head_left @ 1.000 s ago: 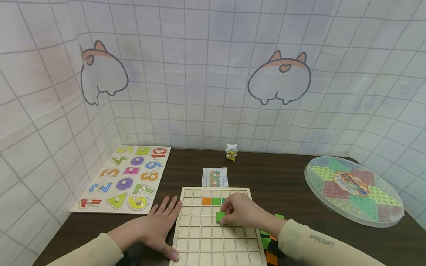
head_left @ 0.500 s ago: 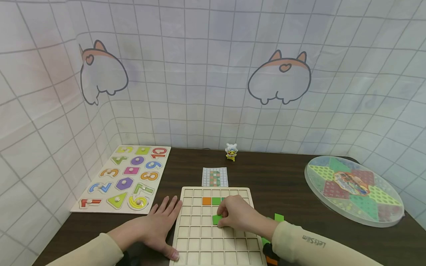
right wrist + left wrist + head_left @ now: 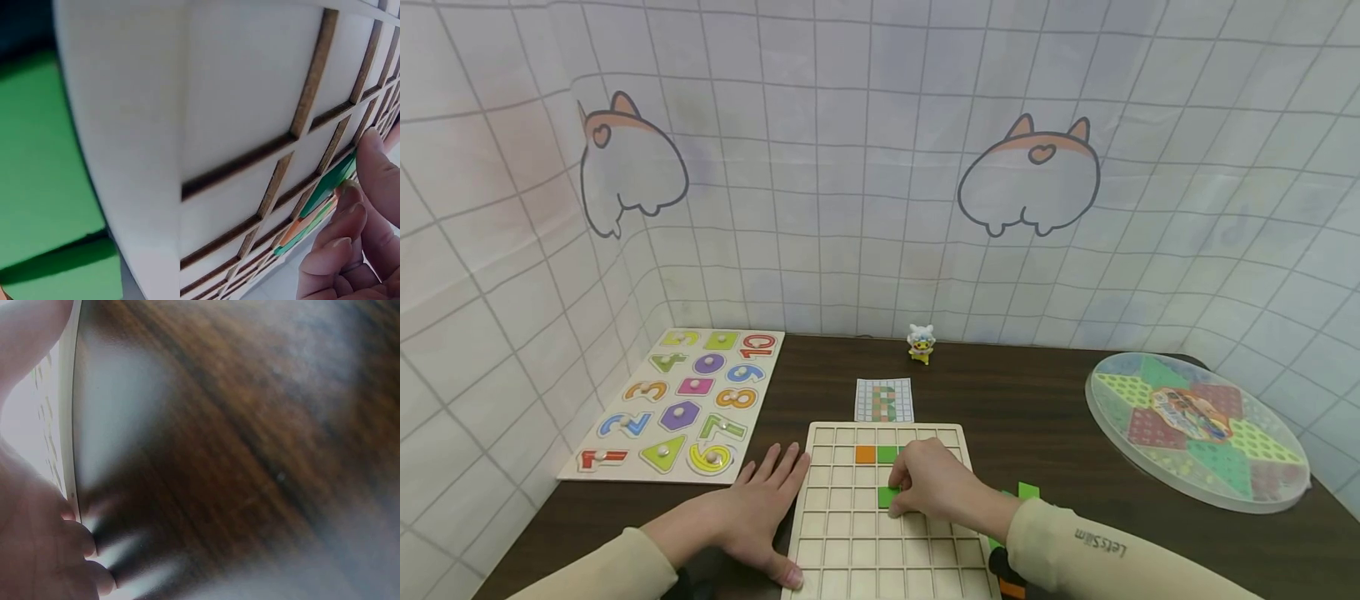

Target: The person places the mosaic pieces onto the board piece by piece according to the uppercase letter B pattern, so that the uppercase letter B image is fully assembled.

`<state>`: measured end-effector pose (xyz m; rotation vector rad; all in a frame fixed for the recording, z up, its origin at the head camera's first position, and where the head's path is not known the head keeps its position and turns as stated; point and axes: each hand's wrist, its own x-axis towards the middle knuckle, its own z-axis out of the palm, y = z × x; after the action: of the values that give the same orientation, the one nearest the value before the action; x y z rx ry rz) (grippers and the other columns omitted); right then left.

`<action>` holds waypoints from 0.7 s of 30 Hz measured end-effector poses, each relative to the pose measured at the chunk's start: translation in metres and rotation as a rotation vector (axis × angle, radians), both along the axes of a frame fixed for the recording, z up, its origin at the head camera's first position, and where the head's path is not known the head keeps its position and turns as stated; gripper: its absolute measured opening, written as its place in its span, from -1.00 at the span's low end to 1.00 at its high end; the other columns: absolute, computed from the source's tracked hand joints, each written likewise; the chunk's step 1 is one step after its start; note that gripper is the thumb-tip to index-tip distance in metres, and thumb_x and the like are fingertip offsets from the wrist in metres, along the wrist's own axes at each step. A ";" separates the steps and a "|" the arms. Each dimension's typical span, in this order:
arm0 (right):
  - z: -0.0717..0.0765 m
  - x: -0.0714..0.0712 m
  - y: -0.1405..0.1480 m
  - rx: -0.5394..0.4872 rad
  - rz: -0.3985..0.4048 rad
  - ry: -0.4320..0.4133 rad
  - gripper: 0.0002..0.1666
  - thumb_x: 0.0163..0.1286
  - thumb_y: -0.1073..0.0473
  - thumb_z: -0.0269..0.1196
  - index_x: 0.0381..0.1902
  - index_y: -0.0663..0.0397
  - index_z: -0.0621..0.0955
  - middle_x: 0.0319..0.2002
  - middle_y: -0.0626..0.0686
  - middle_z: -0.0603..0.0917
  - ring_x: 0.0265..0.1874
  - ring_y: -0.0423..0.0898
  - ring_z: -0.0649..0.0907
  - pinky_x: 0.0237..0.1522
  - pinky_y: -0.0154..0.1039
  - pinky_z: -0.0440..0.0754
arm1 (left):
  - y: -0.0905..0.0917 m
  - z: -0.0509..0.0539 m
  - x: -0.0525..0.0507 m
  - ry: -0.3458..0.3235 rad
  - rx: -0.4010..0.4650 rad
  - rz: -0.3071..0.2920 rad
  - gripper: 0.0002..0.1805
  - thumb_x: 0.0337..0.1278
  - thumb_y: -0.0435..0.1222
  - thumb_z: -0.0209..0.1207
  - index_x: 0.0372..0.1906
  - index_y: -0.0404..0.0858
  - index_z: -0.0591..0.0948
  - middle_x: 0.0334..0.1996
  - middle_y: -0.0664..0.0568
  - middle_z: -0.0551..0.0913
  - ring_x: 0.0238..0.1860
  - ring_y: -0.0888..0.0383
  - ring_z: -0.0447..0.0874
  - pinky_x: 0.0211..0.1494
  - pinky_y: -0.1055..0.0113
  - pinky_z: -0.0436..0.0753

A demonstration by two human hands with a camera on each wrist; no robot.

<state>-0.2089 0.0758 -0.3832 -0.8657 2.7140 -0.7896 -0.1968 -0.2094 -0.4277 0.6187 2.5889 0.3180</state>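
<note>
A wooden grid board (image 3: pixel 865 527) lies at the front middle of the table. My left hand (image 3: pixel 752 515) rests spread at its left edge, fingers straight; in the left wrist view the hand (image 3: pixel 44 550) is beside the board's rim (image 3: pixel 67 412). My right hand (image 3: pixel 934 483) pinches a green square tile (image 3: pixel 887 497) at a cell in the board's middle. An orange tile (image 3: pixel 866 454) and a green tile (image 3: pixel 887 454) sit in the row near the top. In the right wrist view, the thumb and fingertips of my right hand (image 3: pixel 356 219) touch a green tile (image 3: pixel 328 184).
Loose green tiles (image 3: pixel 1028 491) and orange ones lie right of the board, partly under my right forearm. Behind it are a small pattern card (image 3: pixel 883 400) and a figurine (image 3: pixel 921 343). A number puzzle (image 3: pixel 681 414) lies left, a round game board (image 3: pixel 1198 429) right.
The green tile in my right hand has moved slightly left and now looks flatter and squarer over a cell. My left hand has stayed where it was.
</note>
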 end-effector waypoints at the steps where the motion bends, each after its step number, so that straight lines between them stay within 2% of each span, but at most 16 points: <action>1: 0.000 0.000 0.000 -0.002 -0.002 -0.002 -0.79 0.00 0.25 0.62 -0.39 0.17 0.81 -0.55 -0.11 0.70 -0.54 -0.32 0.52 -0.44 -0.37 0.54 | 0.000 0.000 0.000 0.001 -0.001 -0.001 0.67 -0.51 0.65 0.26 0.67 -0.18 -0.17 0.68 -0.22 -0.27 0.66 -0.32 -0.40 0.55 -0.42 -0.12; 9: 0.002 0.000 0.000 0.005 0.004 -0.003 -0.82 0.04 0.26 0.60 -0.38 0.17 0.82 -0.48 -0.06 0.77 -0.51 -0.32 0.58 -0.42 -0.36 0.58 | 0.001 0.000 0.000 0.006 -0.009 -0.003 0.68 -0.54 0.67 0.24 0.67 -0.17 -0.17 0.68 -0.21 -0.27 0.66 -0.30 -0.40 0.55 -0.42 -0.13; 17: 0.000 -0.001 0.000 0.026 0.041 0.020 -0.85 0.11 0.23 0.57 -0.36 0.15 0.81 -0.54 -0.11 0.69 -0.55 -0.33 0.50 -0.42 -0.39 0.54 | 0.000 0.001 0.000 0.005 0.003 -0.011 0.65 -0.47 0.64 0.27 0.67 -0.21 -0.16 0.67 -0.24 -0.28 0.65 -0.33 -0.41 0.54 -0.44 -0.12; 21: 0.001 -0.002 0.004 -0.003 0.056 0.006 -0.81 0.13 0.24 0.56 -0.29 0.18 0.81 -0.44 -0.03 0.77 -0.48 -0.31 0.60 -0.36 -0.37 0.61 | 0.000 0.001 0.001 0.003 0.004 -0.009 0.65 -0.48 0.64 0.27 0.67 -0.21 -0.16 0.67 -0.24 -0.28 0.65 -0.33 -0.41 0.54 -0.44 -0.12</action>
<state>-0.2105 0.0800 -0.3825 -0.9415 2.6824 -0.7812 -0.1958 -0.2096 -0.4267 0.6330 2.5885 0.3195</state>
